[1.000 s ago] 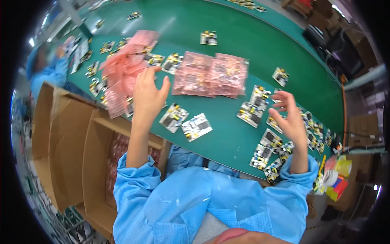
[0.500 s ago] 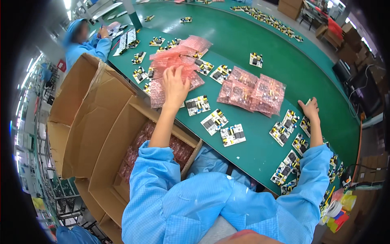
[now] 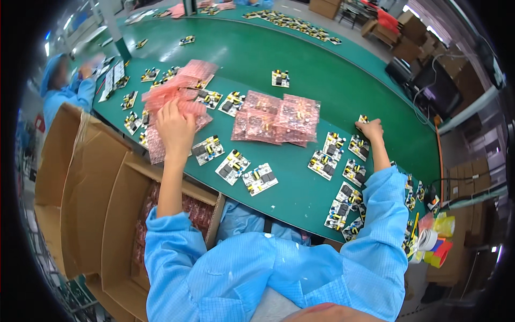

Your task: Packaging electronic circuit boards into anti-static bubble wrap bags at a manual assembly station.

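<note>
Circuit board [image 3: 363,118], white with dark and yellow components, at the fingertips of the person's right hand [image 3: 371,130], above the right part of the green table [image 3: 292,204]. The right fingers are curled and pinch the board at its near edge. The left hand [image 3: 175,129] lies on a loose heap of pink bubble bags [image 3: 196,72], its fingers bent over the film; whether they grip a bag cannot be told, since the back of the hand hides the contact. Between the hands, filled pink packets [image 3: 298,115] overlap in a low pile, components showing dimly through the film. Three loose boards [image 3: 233,167] lie in a slanting row near the front edge, and a cluster of boards [image 3: 324,163] stretches down the right side beside the right forearm. One single board [image 3: 280,78] lies beyond the packets. Left foreground: an open cardboard box [image 3: 126,206] with pink wrapped contents, standing against the table. Far left: a co-worker [image 3: 72,96] in blue clothing.
</note>
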Demonstrator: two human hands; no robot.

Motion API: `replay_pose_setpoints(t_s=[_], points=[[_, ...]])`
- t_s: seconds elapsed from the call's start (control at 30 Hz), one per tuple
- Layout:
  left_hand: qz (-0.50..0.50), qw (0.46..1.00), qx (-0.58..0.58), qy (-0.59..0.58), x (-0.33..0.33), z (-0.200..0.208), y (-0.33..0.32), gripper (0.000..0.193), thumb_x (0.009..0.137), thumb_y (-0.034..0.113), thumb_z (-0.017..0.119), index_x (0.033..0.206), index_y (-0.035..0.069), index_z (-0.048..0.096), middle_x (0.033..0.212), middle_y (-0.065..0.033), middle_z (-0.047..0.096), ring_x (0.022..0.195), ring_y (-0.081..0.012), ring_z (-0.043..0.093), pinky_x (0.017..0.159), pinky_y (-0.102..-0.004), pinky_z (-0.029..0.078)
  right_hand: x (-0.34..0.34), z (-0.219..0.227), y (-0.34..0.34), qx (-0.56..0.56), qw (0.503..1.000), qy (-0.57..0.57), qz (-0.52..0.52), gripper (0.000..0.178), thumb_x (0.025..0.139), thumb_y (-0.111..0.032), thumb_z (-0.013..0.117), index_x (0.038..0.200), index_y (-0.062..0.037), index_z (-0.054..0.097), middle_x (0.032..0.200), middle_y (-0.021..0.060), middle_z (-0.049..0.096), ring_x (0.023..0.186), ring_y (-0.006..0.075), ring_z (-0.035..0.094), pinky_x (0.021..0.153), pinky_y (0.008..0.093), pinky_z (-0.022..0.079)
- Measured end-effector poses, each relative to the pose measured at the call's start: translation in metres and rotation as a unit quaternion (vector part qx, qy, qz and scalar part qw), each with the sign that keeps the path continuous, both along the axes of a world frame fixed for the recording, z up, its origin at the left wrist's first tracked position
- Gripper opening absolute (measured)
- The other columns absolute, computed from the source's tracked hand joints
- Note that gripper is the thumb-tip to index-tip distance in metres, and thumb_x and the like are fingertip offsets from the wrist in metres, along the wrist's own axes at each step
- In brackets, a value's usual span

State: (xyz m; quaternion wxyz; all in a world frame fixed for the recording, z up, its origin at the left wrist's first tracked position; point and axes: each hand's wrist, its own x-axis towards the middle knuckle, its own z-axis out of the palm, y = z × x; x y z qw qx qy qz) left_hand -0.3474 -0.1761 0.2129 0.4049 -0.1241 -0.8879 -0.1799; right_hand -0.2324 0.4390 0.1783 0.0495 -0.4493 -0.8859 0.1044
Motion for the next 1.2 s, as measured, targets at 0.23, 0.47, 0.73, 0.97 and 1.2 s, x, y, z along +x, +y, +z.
replay_pose_setpoints(t_s=[0.23, 0.47, 0.73, 0.97, 1.2], points=[[-0.314, 0.947, 0.038, 0.052, 0.078, 0.064, 0.086, 0.038, 0.078, 0.009, 0.069, 0.115, 0.001, 0.066, 0.121, -0.0158, 0.065, 0.113, -0.0345, 0.060, 0.099, -0.0456, 0.046, 0.018, -0.008, 0.043, -0.055, 0.998, 0.018, 0.017, 0.099, 0.060, -0.046, 0.087, 0.136, 0.0079, 0.053, 0.135, 0.0346, 0.053, 0.127, 0.0451, 0.052, 0.110, 0.0444, 0.044], [-0.512, 0.846, -0.141, -0.051, 0.160, 0.018, 0.173, 0.047, 0.072, 0.011, 0.071, 0.118, -0.001, 0.065, 0.129, -0.0145, 0.060, 0.120, -0.0330, 0.056, 0.099, -0.0446, 0.045, 0.059, 0.066, -0.045, -0.101, 0.951, 0.115, 0.268, 0.090, 0.066, -0.027, 0.086, 0.141, 0.0037, 0.046, 0.134, 0.0236, 0.050, 0.130, 0.0367, 0.048, 0.112, 0.0400, 0.041], [-0.505, 0.833, -0.142, -0.174, 0.175, -0.003, 0.186, 0.057, 0.073, 0.013, 0.068, 0.127, -0.004, 0.058, 0.130, -0.0182, 0.057, 0.123, -0.0350, 0.053, 0.101, -0.0452, 0.043, 0.150, 0.138, -0.151, -0.303, 0.816, 0.098, 0.483, 0.086, 0.066, -0.010, 0.080, 0.143, -0.0014, 0.042, 0.130, 0.0140, 0.056, 0.124, 0.0249, 0.055, 0.108, 0.0354, 0.044], [-0.426, 0.882, -0.018, -0.200, 0.175, -0.006, 0.181, 0.030, 0.075, 0.008, 0.074, 0.103, 0.003, 0.066, 0.112, -0.0126, 0.065, 0.098, -0.0320, 0.062, 0.086, -0.0431, 0.050, 0.165, 0.143, -0.158, -0.248, 0.793, 0.111, 0.545, 0.080, 0.070, -0.010, 0.076, 0.142, -0.0030, 0.043, 0.127, 0.0196, 0.061, 0.118, 0.0372, 0.063, 0.099, 0.0413, 0.051], [-0.341, 0.919, -0.161, -0.117, 0.172, -0.019, 0.187, 0.028, 0.078, 0.006, 0.067, 0.106, 0.001, 0.067, 0.141, -0.0153, 0.052, 0.132, -0.0368, 0.047, 0.102, -0.0487, 0.042, 0.167, 0.139, -0.162, -0.211, 0.827, 0.081, 0.515, 0.082, 0.066, -0.009, 0.076, 0.142, -0.0026, 0.046, 0.133, 0.0185, 0.058, 0.119, 0.0379, 0.061, 0.101, 0.0414, 0.050]])
